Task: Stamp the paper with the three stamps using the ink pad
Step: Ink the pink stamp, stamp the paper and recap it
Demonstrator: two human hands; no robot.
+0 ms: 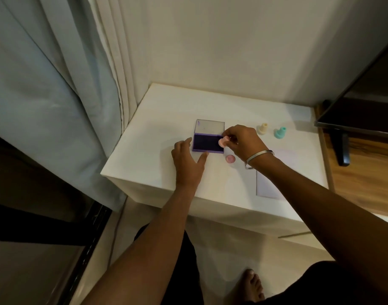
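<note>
A purple ink pad [207,143] lies open on the white table [153,119], its clear lid [210,127] folded back. My right hand [241,142] pinches a pink stamp [223,141] at the pad's right edge. The stamp's pink cap [230,158] lies on the table just below it. My left hand [187,159] rests with fingers spread against the pad's left and front edges, holding nothing. A cream stamp [263,128] and a teal stamp [279,132] stand upright to the right. The pale sheet of paper [268,186] lies near the table's front right, partly under my right forearm.
A curtain [56,84] hangs at the left, close to the table's left edge. A dark screen on a stand [360,106] sits on a wooden surface [364,179] at the right. My bare foot [253,285] is on the floor below.
</note>
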